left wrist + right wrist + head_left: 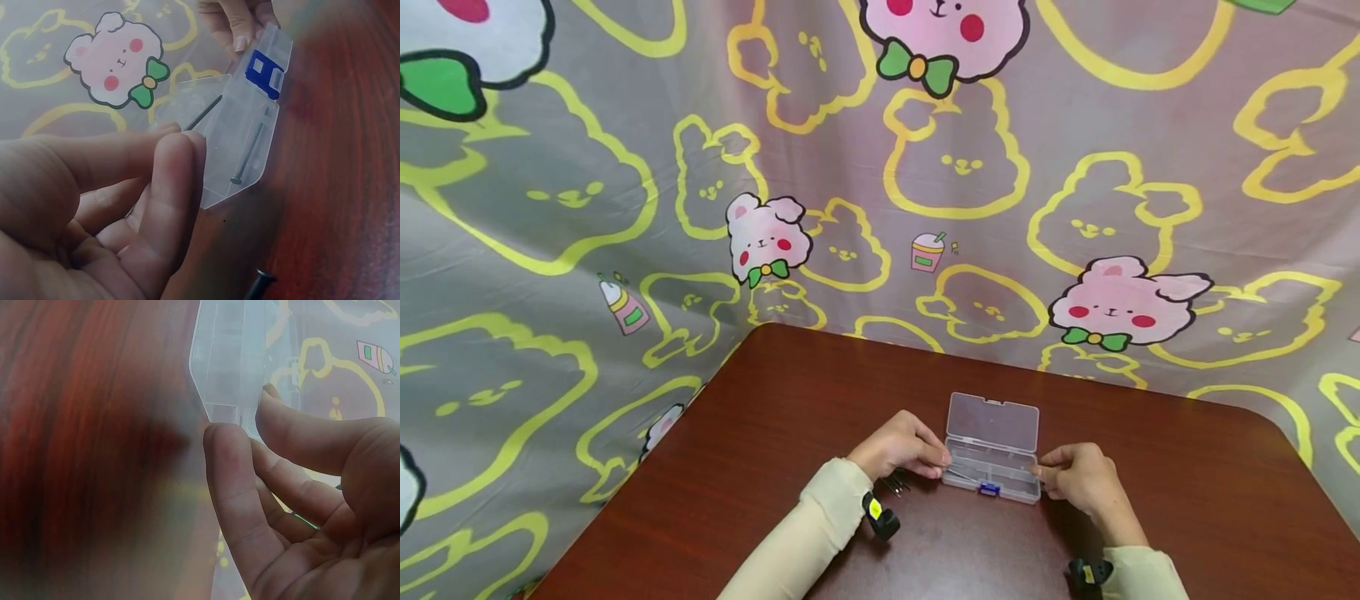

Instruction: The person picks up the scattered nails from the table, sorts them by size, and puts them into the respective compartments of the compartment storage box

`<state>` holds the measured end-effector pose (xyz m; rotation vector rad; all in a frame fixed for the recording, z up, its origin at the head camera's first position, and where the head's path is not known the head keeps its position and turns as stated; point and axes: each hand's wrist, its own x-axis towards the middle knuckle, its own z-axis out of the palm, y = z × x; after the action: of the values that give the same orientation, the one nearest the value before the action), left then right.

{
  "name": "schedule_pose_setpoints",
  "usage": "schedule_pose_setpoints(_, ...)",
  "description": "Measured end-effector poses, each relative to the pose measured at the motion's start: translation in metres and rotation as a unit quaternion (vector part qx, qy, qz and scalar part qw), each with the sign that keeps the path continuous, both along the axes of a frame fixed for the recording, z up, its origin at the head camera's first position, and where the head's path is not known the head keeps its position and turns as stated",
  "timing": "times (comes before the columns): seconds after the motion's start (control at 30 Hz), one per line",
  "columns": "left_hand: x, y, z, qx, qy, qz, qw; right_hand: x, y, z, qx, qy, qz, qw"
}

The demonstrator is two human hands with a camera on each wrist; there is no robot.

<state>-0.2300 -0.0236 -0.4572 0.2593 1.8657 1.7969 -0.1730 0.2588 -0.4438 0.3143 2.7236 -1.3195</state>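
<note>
A clear plastic box (1028,495) with a blue latch (989,489) sits on the table, its lid (992,422) raised at the back. At its left end my left hand (904,450) pinches a dark nail (207,111) between thumb and finger, point held over the box. Another nail (251,149) lies inside, along the front wall. My right hand (1081,479) grips the box's right end; the right wrist view shows the thumb (294,428) at the rim and a finger against the end wall. Several loose nails (896,483) lie beside the left hand.
The brown wooden table (820,400) runs back to a hanging cloth (842,167) printed with cartoon animals, which also covers the left side. Black wrist cameras are strapped to both sleeves (797,529).
</note>
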Motion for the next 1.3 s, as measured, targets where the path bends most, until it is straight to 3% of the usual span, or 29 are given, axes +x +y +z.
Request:
schedule_pose_setpoints(0.43, 0.005, 0.010, 0.002, -0.037, 0.031, 0.008, 0.9988, 0.000, -0.002, -0.002, 0.001, 0.002, -0.002, 1.000)
schedule_pose_setpoints(0.87, 0.005, 0.009, 0.004, -0.045, 0.030, 0.028, 0.9981, 0.000, -0.003, 0.000, -0.002, 0.002, -0.002, 1.000)
schedule_pose_setpoints(1.3, 0.003, 0.003, 0.008, -0.030, 0.023, 0.018, 0.9992, 0.001, -0.002, -0.002, -0.011, 0.008, 0.000, 1.000)
